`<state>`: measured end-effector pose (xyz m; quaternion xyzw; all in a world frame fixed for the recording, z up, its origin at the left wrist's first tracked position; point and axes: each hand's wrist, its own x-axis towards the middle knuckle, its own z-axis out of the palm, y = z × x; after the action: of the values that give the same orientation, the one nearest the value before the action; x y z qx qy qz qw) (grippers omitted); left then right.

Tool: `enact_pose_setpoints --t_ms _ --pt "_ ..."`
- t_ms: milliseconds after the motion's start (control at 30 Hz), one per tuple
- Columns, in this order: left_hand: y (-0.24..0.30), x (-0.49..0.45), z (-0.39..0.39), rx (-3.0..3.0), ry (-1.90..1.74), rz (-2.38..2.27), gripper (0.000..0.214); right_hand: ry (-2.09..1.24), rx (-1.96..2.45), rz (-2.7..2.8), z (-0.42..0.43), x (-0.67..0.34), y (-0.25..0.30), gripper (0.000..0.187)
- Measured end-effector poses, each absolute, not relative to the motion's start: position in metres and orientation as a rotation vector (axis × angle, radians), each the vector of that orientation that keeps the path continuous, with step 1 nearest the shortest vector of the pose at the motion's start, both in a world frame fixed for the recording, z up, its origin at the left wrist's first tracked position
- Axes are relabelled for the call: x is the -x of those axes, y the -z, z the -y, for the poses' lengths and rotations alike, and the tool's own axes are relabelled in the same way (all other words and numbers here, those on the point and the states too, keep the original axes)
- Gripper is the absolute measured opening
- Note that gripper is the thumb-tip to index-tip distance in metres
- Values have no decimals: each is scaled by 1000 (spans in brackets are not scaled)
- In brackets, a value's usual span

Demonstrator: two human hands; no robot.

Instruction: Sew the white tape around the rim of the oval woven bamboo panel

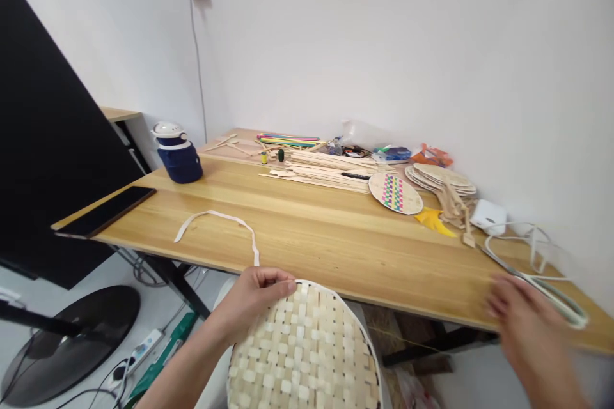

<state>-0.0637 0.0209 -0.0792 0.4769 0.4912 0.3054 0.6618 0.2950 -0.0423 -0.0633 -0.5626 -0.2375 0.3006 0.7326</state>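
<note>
My left hand grips the upper left rim of a round woven bamboo fan, held below the table's front edge. A white strip of edging tape runs from that hand up onto the wooden table. My right hand is blurred by motion near the table's front right edge. It sits close to the handles of a pair of scissors that lie there. Whether its fingers touch the scissors is unclear.
At the back lie bamboo strips, coloured sticks, a woven fan with a coloured pattern, a stack of plain fans, a white box and a yellow scrap. A blue jar and black board stand left.
</note>
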Motion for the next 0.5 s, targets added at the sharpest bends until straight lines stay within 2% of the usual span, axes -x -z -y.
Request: enact_pose_setpoints --t_ms 67,267,400,500 --pt "85 60 -26 -1070 -665 -1101 28 -841 1235 579 14 -272 67 38" --pt "100 56 -30 -1074 -631 -1117 32 -1390 1162 787 -54 -186 74 34" --pt "107 58 -27 -1058 -645 -1165 35 -1486 1147 898 -69 -166 77 30" --pt "103 59 -25 -1032 -679 -1152 34 -1424 1180 982 -80 -163 84 29"
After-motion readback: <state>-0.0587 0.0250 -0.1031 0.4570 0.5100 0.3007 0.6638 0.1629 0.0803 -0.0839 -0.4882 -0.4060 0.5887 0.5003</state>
